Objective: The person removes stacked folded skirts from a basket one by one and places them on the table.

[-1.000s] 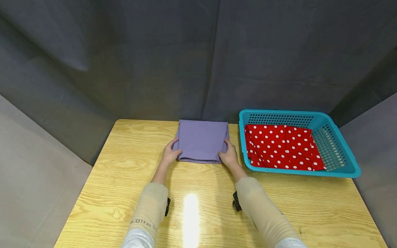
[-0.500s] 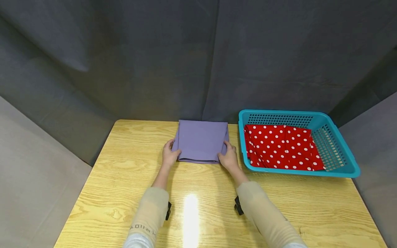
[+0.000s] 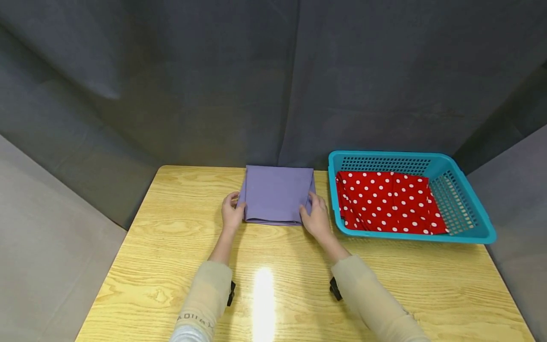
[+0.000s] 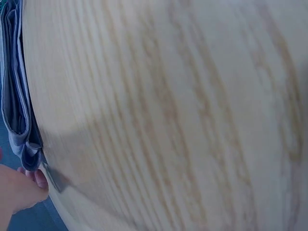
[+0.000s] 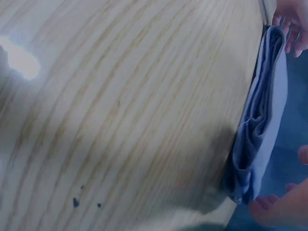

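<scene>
A folded purple cloth lies flat at the table's far edge, its layered side showing in the left wrist view and the right wrist view. At its left side is my left hand, fingers loosely bent and thumb tip at the cloth's edge. My right hand is at the opposite side, with the fingertips at the cloth's edge and the thumb near its front right corner. In the right wrist view, that hand's thumb stands apart from the fingers, which touch the cloth's end.
A blue plastic basket stands on the right of the wooden table, close to my right hand. Inside it lies a folded red cloth with white dots. Grey curtains hang behind the table's far edge.
My left hand has slid slightly left, its thumb drawing back from the cloth's top to its edge. The right forearm has shifted a little right. The purple cloth stays in place.
</scene>
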Demonstrator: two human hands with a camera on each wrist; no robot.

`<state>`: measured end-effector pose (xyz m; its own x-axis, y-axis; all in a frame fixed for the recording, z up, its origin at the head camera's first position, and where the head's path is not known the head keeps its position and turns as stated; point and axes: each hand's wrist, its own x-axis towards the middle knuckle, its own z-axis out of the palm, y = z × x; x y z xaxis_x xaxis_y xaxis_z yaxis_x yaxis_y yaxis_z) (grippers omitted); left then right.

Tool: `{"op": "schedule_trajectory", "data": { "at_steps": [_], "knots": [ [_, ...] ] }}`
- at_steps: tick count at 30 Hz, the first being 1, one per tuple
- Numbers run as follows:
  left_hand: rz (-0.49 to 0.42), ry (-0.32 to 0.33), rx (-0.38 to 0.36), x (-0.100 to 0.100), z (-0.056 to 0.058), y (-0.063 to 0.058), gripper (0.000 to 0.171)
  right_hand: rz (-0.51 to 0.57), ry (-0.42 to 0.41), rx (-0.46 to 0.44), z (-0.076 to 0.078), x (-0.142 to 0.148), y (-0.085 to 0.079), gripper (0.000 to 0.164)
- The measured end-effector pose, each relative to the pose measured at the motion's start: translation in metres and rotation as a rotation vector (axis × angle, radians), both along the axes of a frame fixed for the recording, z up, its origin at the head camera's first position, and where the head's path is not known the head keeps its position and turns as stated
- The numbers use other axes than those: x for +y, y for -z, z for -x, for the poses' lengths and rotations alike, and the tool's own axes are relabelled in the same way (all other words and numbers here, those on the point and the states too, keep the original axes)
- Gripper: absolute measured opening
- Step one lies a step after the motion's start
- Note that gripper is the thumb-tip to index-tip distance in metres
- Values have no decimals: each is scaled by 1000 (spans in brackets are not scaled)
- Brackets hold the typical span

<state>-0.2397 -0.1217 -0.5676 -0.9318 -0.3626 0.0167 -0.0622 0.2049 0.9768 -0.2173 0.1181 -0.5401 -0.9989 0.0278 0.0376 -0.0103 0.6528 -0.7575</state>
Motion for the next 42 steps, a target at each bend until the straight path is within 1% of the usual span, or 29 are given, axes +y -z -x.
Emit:
{"op": "schedule_trajectory", "data": {
  "at_steps": [3, 7, 10, 13, 20, 22, 25, 30, 36, 40, 42],
  "knots": [
    [1, 0, 26, 1, 0, -2, 41, -16, -14, 48, -3, 0, -5, 54],
    [-4, -1, 78, 3, 0, -4, 39, -14, -33, 89, -6, 0, -13, 52],
    [7, -8, 114, 5, 0, -6, 38, 4, -47, 108, -8, 1, -20, 52],
    [8, 0, 139, 8, 0, -9, 37, 29, -53, 134, -11, 3, -27, 50],
    [-10, 60, 188, 18, -1, -22, 35, 118, -48, 233, -16, 8, -43, 47],
    [-5, 73, 206, 22, -2, -25, 34, 141, -49, 261, -16, 10, -46, 46],
    [12, 101, 226, 29, -2, -30, 34, 162, -27, 294, -15, 16, -48, 46],
    [39, 146, 235, 43, -4, -37, 34, 193, 9, 340, -14, 31, -52, 46],
    [63, 203, 246, 63, -7, -44, 34, 179, 30, 357, -13, 54, -55, 47],
    [63, 253, 273, 77, -7, -46, 35, 139, 49, 340, -15, 70, -58, 51],
    [67, 274, 282, 84, -13, -57, 35, 121, 53, 321, -16, 78, -59, 52]
  ]
}}
